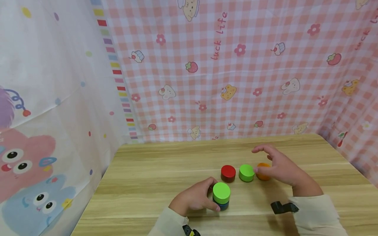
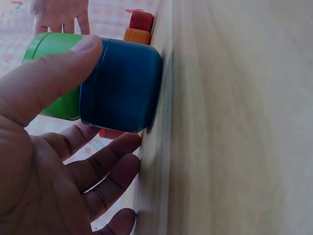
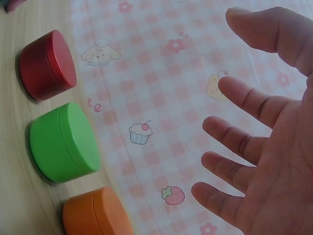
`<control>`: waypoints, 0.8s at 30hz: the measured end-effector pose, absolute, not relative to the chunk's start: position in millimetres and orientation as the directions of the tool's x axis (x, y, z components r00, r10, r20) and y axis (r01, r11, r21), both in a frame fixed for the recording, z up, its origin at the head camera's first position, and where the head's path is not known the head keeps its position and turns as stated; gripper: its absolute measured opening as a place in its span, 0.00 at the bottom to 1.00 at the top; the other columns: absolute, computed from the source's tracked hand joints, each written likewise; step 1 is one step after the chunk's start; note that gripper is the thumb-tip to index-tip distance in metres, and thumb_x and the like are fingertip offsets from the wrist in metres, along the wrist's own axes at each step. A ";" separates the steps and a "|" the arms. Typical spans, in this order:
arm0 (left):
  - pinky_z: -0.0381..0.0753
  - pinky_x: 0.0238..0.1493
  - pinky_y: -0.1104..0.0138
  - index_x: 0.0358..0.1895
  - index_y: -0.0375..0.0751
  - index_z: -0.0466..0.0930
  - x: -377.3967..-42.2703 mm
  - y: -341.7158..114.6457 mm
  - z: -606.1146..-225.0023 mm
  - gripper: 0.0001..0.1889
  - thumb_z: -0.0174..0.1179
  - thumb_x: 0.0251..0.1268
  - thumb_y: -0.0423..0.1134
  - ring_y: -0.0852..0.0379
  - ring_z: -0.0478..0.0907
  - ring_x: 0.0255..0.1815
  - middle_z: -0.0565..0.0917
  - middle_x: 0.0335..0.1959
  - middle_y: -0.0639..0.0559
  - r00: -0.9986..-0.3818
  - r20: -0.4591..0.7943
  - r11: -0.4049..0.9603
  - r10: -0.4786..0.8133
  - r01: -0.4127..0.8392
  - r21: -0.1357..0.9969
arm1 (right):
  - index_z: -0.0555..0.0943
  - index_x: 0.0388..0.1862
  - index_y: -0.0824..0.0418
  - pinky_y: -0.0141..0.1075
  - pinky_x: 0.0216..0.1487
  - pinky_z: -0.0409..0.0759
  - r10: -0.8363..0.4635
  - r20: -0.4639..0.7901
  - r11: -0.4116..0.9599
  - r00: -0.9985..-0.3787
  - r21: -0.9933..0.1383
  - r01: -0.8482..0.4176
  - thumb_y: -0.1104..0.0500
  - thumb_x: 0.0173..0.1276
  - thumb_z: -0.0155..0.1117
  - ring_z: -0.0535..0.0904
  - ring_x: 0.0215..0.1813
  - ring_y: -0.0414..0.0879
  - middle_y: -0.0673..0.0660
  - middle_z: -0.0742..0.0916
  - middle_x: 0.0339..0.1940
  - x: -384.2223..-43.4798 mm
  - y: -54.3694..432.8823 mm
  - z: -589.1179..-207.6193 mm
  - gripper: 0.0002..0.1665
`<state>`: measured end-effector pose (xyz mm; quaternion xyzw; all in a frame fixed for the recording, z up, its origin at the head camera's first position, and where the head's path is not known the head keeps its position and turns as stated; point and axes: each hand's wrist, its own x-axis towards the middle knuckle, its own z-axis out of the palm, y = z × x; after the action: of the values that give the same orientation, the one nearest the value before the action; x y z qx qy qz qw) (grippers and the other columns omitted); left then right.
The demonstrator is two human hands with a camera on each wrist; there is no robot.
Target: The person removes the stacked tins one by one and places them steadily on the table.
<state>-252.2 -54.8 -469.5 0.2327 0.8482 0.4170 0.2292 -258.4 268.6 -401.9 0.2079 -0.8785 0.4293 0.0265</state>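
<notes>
In the head view my left hand (image 1: 195,198) is at a two-tin stack: a bright green round tin (image 1: 221,192) on top of a dark blue one (image 1: 223,206). Thumb and index finger hold the blue tin from opposite sides; in the left wrist view the thumb tip meets the blue tin (image 2: 127,83) near its upper seam. My right hand (image 1: 282,168) hovers, fingers spread and holding nothing, over an orange tin (image 1: 263,177), partly covering it in the head view. The right wrist view shows the palm (image 3: 283,161) apart from the tins.
A red tin (image 1: 228,173), a second green tin (image 1: 246,173) and the orange tin form a row behind the stack. They stand on a wood-grain table (image 1: 153,170). A pink checked cloth (image 1: 206,82) hangs behind the table, a white patterned cloth (image 1: 65,108) to the left.
</notes>
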 end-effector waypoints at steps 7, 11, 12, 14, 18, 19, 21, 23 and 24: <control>0.67 0.76 0.51 0.57 0.56 0.76 -250.2 -53.6 -467.8 0.31 0.83 0.52 0.38 0.57 0.75 0.68 0.81 0.57 0.64 -0.792 -0.197 0.568 0.578 0.216 0.794 | 0.76 0.63 0.59 0.76 0.71 0.59 -0.369 0.239 0.522 -0.898 -0.746 -0.413 0.59 0.65 0.77 0.68 0.73 0.68 0.66 0.78 0.69 -258.6 262.7 -403.2 0.29; 0.69 0.74 0.52 0.57 0.56 0.77 -249.5 -52.7 -467.1 0.31 0.83 0.52 0.38 0.58 0.76 0.65 0.82 0.56 0.64 -0.793 -0.194 0.575 0.577 0.226 0.786 | 0.76 0.62 0.57 0.76 0.70 0.60 -0.377 0.230 0.528 -0.897 -0.742 -0.413 0.59 0.65 0.77 0.68 0.73 0.69 0.65 0.77 0.69 -258.8 259.6 -405.0 0.29; 0.69 0.74 0.52 0.57 0.56 0.77 -249.3 -52.5 -466.9 0.30 0.83 0.52 0.37 0.58 0.76 0.65 0.82 0.56 0.64 -0.794 -0.194 0.576 0.576 0.226 0.785 | 0.76 0.62 0.57 0.76 0.70 0.59 -0.377 0.228 0.531 -0.898 -0.741 -0.411 0.59 0.64 0.77 0.68 0.73 0.69 0.64 0.77 0.69 -258.6 258.7 -405.2 0.29; 0.70 0.73 0.52 0.57 0.55 0.77 -249.1 -52.4 -466.6 0.30 0.83 0.51 0.37 0.58 0.76 0.63 0.82 0.55 0.64 -0.795 -0.192 0.579 0.575 0.230 0.782 | 0.76 0.62 0.57 0.77 0.69 0.60 -0.384 0.228 0.531 -0.895 -0.738 -0.416 0.59 0.64 0.77 0.68 0.73 0.70 0.65 0.77 0.70 -258.3 257.3 -405.1 0.29; 0.71 0.72 0.54 0.57 0.55 0.77 -249.0 -51.6 -466.4 0.30 0.83 0.51 0.37 0.59 0.77 0.61 0.82 0.54 0.63 -0.798 -0.190 0.597 0.572 0.246 0.764 | 0.76 0.62 0.57 0.78 0.69 0.59 -0.397 0.226 0.523 -0.890 -0.741 -0.421 0.59 0.64 0.78 0.67 0.74 0.72 0.66 0.76 0.71 -257.5 254.2 -405.3 0.30; 0.72 0.71 0.54 0.57 0.55 0.77 -249.1 -51.5 -466.3 0.30 0.83 0.51 0.37 0.59 0.77 0.61 0.82 0.54 0.63 -0.799 -0.190 0.601 0.571 0.248 0.760 | 0.76 0.62 0.57 0.78 0.69 0.59 -0.402 0.224 0.518 -0.888 -0.744 -0.423 0.59 0.64 0.78 0.66 0.74 0.72 0.67 0.75 0.72 -257.4 253.2 -405.3 0.30; 0.72 0.71 0.54 0.56 0.55 0.77 -249.3 -51.2 -466.3 0.30 0.83 0.51 0.37 0.60 0.77 0.60 0.82 0.53 0.63 -0.801 -0.189 0.608 0.568 0.253 0.752 | 0.76 0.62 0.57 0.78 0.70 0.58 -0.409 0.219 0.512 -0.886 -0.748 -0.422 0.59 0.64 0.78 0.66 0.75 0.72 0.67 0.75 0.72 -257.0 251.2 -405.3 0.29; 0.73 0.71 0.55 0.56 0.55 0.77 -249.7 -51.3 -466.9 0.30 0.83 0.51 0.37 0.60 0.77 0.60 0.82 0.54 0.63 -0.802 -0.189 0.613 0.567 0.257 0.747 | 0.76 0.62 0.57 0.78 0.70 0.58 -0.417 0.218 0.507 -0.882 -0.750 -0.425 0.59 0.64 0.78 0.65 0.76 0.73 0.67 0.74 0.73 -256.7 249.0 -405.2 0.29; 0.73 0.71 0.55 0.56 0.55 0.77 -249.8 -51.4 -467.2 0.30 0.83 0.51 0.37 0.60 0.77 0.60 0.82 0.53 0.63 -0.803 -0.189 0.614 0.565 0.256 0.747 | 0.76 0.62 0.57 0.78 0.70 0.58 -0.422 0.216 0.506 -0.881 -0.750 -0.426 0.59 0.64 0.78 0.64 0.76 0.73 0.67 0.74 0.73 -256.3 247.8 -404.9 0.29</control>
<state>-249.8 -51.4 -467.2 0.2350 0.8739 0.3712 0.2081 -256.3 247.8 -404.9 0.2443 -0.8677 0.4329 0.0027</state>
